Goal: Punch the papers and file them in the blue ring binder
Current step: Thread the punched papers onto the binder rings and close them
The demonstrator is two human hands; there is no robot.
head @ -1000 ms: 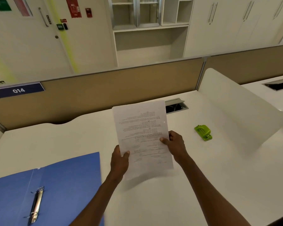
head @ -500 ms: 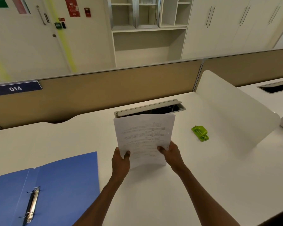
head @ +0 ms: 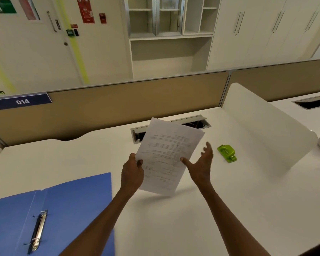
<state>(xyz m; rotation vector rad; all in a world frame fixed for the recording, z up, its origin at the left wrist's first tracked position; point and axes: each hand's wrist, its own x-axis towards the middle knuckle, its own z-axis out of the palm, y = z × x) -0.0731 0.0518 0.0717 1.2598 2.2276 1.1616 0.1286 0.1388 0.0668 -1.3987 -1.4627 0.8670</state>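
1. Above the middle of the desk (head: pixel 174 228), the left hand (head: pixel 132 174) pinches the papers (head: pixel 166 154) at their left edge, thumb on the printed face and fingers behind.
2. Right hand (head: pixel 199 167): spread wide beside the right edge of the papers, fingers straight and pointing up; only the thumb tip meets the sheet edge, and it grips nothing.
3. Papers: a white printed stack held off the desk, tilted so the top leans toward the right; a shadow falls on the surface beneath the lower corner.
4. Green hole punch (head: pixel 227 153): lies on the desk to the right of the right hand, apart from it, near the white side divider (head: pixel 262 130).
5. Blue ring binder (head: pixel 72 209): lies open and flat at the near left corner of the desk, its metal ring mechanism (head: pixel 37 231) shut and bare.
6. Cable tray (head: pixel 188 120): an open slot at the far edge of the desk, partly hidden behind the papers.
7. Tan partition (head: pixel 109 106): stands along the far edge and bears a blue plate (head: pixel 22 101) reading 014.
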